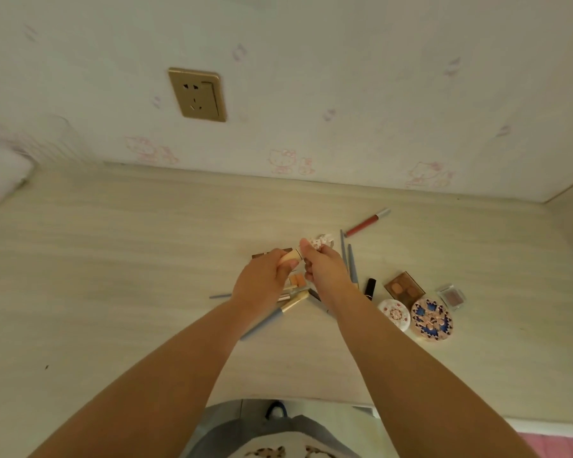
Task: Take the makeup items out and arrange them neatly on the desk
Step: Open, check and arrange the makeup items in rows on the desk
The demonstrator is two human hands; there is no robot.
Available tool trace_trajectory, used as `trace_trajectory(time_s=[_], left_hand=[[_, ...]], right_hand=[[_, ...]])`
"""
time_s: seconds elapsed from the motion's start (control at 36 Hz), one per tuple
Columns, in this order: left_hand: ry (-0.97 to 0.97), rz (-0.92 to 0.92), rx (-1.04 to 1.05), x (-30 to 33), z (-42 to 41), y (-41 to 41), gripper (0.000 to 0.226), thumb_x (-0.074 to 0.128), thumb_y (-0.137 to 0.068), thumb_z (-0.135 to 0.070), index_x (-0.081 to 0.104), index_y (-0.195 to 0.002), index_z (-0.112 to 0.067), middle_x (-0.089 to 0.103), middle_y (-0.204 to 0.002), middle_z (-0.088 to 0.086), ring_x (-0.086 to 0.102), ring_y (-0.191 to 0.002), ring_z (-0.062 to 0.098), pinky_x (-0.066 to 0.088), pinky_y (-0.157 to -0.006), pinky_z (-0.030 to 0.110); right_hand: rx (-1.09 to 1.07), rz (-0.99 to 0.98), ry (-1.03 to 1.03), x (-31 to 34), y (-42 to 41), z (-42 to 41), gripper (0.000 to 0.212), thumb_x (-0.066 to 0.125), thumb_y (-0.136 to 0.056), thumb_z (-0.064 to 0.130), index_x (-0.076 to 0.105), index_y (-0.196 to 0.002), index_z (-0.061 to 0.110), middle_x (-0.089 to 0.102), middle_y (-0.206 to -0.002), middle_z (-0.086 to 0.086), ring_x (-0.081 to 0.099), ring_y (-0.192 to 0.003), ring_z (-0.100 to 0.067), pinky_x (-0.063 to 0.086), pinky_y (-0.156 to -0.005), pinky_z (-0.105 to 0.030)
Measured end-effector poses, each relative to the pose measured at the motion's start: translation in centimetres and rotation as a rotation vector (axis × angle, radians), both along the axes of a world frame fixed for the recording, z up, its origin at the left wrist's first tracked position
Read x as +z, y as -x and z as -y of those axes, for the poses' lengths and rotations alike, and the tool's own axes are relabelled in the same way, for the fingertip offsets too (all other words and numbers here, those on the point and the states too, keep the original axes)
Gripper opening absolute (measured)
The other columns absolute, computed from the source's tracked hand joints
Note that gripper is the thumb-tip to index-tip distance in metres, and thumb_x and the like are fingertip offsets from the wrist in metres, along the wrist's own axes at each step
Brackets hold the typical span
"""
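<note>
- Table (pixel 113 276): pale wood-grain laminate, flat and matte, set against a wall with faint cartoon-cat wallpaper and a brass-coloured socket (pixel 197 94). All visible makeup is already out on it; whatever held the items can't be identified.
- Progress, as a judgement: unpacking looks about done, arranging barely begun. The right side is loosely grouped; the middle is a crossed heap.
- Round compacts: the blue-patterned compact (pixel 431 319) and the smaller white compact (pixel 394 314) are touching; lids look hard and glossy.
- Brown palette (pixel 404 285), rectangular with pans showing, and a small clear-cased eyeshadow (pixel 452 296) sit just beside the compacts.
- Long thin items: blue-grey pencils (pixel 352 259) side by side, a red lip gloss tube (pixel 368 222) near the wall, a blue-handled brush (pixel 272 317) with a gold ferrule lying askew under the arms.
- Black lipstick (pixel 370 287): short cylinder, lying by the palette.
- Left hand (pixel 262 282): closed around a cream tube (pixel 291 256), held above the heap.
- Right hand (pixel 325 269): fingers pinched on the tube's far end or cap; blurred, can't tell which.
</note>
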State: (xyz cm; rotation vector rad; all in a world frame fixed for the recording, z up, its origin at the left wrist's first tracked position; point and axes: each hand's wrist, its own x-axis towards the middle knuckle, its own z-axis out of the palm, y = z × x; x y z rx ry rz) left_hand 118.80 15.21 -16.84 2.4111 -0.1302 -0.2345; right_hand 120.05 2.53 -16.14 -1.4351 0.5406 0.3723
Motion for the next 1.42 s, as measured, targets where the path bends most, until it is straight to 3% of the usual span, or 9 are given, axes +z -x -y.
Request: trace_trajectory(time_s=[0.17, 0.25, 0.39, 0.58, 0.97, 1.17, 1.33, 1.42], left_hand=[[-0.031, -0.016, 0.013, -0.3, -0.4, 0.4, 0.033, 0.041, -0.098, -0.037, 0.056, -0.116, -0.015, 0.065, -0.094, 0.003, 0.06, -0.087, 0.022, 0.036, -0.066, 0.028], [-0.025, -0.05, 0.029, -0.4, -1.0, 0.7, 0.031, 0.038, -0.099, -0.037, 0.056, -0.11, -0.015, 0.061, -0.085, 0.001, 0.06, -0.083, 0.024, 0.037, -0.063, 0.029], [0.019, -0.11, 0.066, -0.6, -1.7, 1.1, 0.027, 0.048, -0.095, -0.038, 0.048, -0.115, -0.019, 0.063, -0.09, 0.0, 0.062, -0.082, 0.023, 0.045, -0.065, 0.033], [0.024, -0.157, 0.106, -1.1, -2.9, 2.0, 0.019, 0.058, -0.09, -0.032, 0.043, -0.098, -0.022, 0.065, -0.09, 0.001, 0.064, -0.081, 0.021, 0.052, -0.071, 0.041], [0.035, -0.127, 0.144, -0.5, -5.7, 2.8, 0.019, 0.058, -0.089, -0.033, 0.043, -0.093, -0.023, 0.057, -0.078, -0.006, 0.057, -0.075, 0.02, 0.039, -0.058, 0.031], [0.054, -0.109, 0.139, -0.3, -6.9, 1.7, 0.015, 0.056, -0.09, -0.039, 0.053, -0.086, -0.025, 0.057, -0.083, -0.006, 0.054, -0.075, 0.015, 0.039, -0.062, 0.027], [0.007, -0.154, 0.148, -0.6, -7.2, 0.1, 0.028, 0.049, -0.092, -0.045, 0.059, -0.085, -0.02, 0.06, -0.081, -0.002, 0.057, -0.075, 0.018, 0.041, -0.064, 0.029], [0.072, -0.188, 0.175, -0.7, -7.2, 0.4, 0.029, 0.049, -0.091, -0.049, 0.061, -0.095, -0.023, 0.065, -0.082, -0.004, 0.061, -0.077, 0.016, 0.047, -0.069, 0.032]], right_hand=[[0.005, -0.016, 0.005, -0.9, 0.1, -0.9, 0.021, 0.055, -0.094, 0.028, 0.054, -0.077, 0.016, 0.044, -0.061, 0.003, 0.038, -0.052, -0.011, 0.033, -0.051, -0.025], [-0.038, -0.039, -0.066, -1.3, 0.3, -1.4, 0.024, 0.056, -0.093, 0.022, 0.053, -0.071, 0.015, 0.04, -0.058, 0.002, 0.035, -0.051, -0.011, 0.032, -0.051, -0.025], [-0.092, -0.085, -0.142, -1.9, 0.6, -1.9, 0.026, 0.057, -0.093, 0.021, 0.052, -0.069, 0.014, 0.038, -0.057, 0.001, 0.033, -0.049, -0.01, 0.028, -0.049, -0.023], [-0.084, -0.12, -0.114, -2.5, 1.3, -3.1, 0.024, 0.059, -0.091, 0.025, 0.05, -0.07, 0.018, 0.037, -0.057, 0.003, 0.033, -0.049, -0.009, 0.029, -0.048, -0.022], [-0.285, -0.203, -0.392, -1.5, 1.7, -6.8, 0.028, 0.07, -0.084, 0.028, 0.052, -0.069, 0.013, 0.036, -0.056, 0.001, 0.034, -0.048, -0.01, 0.034, -0.039, -0.019], [-0.186, -0.186, -0.357, -1.2, 0.5, -7.2, 0.017, 0.065, -0.088, 0.031, 0.061, -0.076, 0.019, 0.045, -0.066, 0.006, 0.04, -0.061, -0.007, 0.034, -0.059, -0.021], [-0.079, -0.143, -0.295, -2.1, -1.7, -7.2, 0.017, 0.061, -0.091, 0.027, 0.061, -0.075, 0.02, 0.045, -0.056, 0.006, 0.041, -0.049, -0.003, 0.032, -0.055, -0.02], [-0.063, -0.133, -0.307, -2.5, -2.0, -7.3, 0.016, 0.061, -0.091, 0.026, 0.06, -0.076, 0.021, 0.049, -0.056, 0.005, 0.043, -0.048, -0.003, 0.033, -0.055, -0.018]])
